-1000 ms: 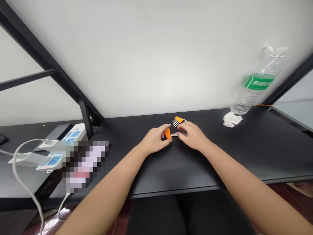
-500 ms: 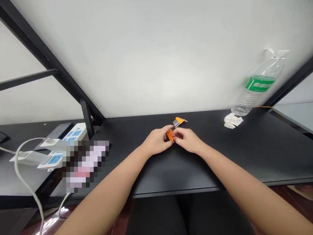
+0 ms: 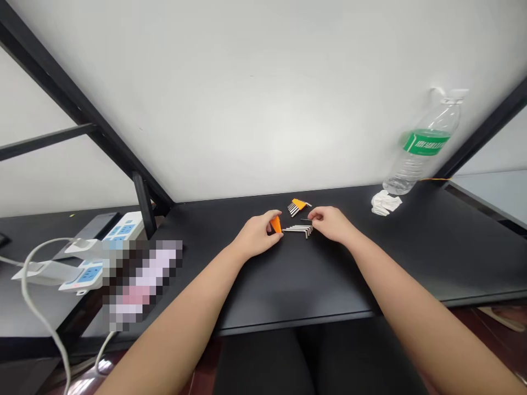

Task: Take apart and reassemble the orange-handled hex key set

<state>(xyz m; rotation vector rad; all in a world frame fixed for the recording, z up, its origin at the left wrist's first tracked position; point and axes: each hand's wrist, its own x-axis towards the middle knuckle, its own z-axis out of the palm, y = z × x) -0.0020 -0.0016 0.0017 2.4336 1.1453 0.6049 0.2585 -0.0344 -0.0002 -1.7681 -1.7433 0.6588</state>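
My left hand pinches an orange hex key holder upright between thumb and fingers. To its right lies a row of silver L-shaped hex keys, bent ends toward my right hand. Whether their left tips touch the holder, I cannot tell. Closed fingertips of the right hand grip one thin, dark-looking hex key, which points left above the row. Just behind, a second orange holder lies on the black desk with several hex keys fanned out of it.
Crumpled white tissue and a clear bottle with a green label stand at the back right by the wall. On the left are a power strip with plugs and cables, a blurred-out object and a black metal frame post.
My right hand has moved right, away from the left, with a thin hex key showing in its fingers. The row of hex keys has come into view. My left hand and holder shifted slightly left.
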